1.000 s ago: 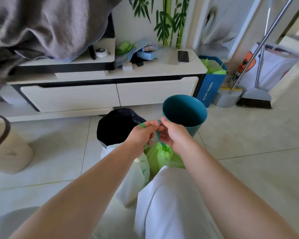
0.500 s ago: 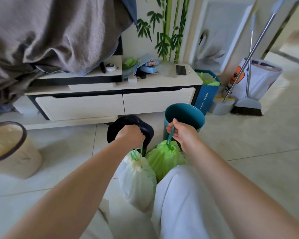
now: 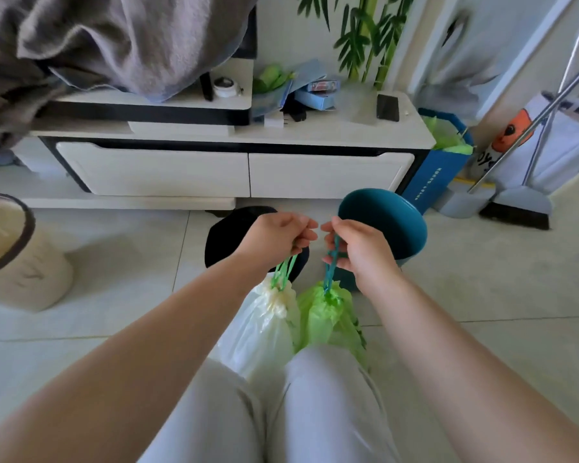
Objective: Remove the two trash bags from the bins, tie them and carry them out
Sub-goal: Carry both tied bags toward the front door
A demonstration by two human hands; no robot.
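Note:
My left hand (image 3: pixel 276 237) is closed on the green drawstring of a white trash bag (image 3: pixel 259 329) that hangs cinched below it. My right hand (image 3: pixel 360 250) grips the teal drawstring of a green trash bag (image 3: pixel 326 315), also cinched at the neck. Both bags hang side by side in front of my knees. Behind the hands stand a black bin (image 3: pixel 224 235) and a teal bin (image 3: pixel 386 222), neither with a bag in it. The two hands are close together, almost touching.
A white TV cabinet (image 3: pixel 234 168) with drawers runs across the back, grey cloth (image 3: pixel 114 38) draped over it. A beige basket (image 3: pixel 17 255) stands at the left. A blue bin with green liner (image 3: pixel 443 152), a broom and dustpan (image 3: pixel 515 205) stand at the right.
Both hands have come back together and risen slightly, each keeping its drawstring. The view has shifted and the bags hang a little higher in front of my knees.

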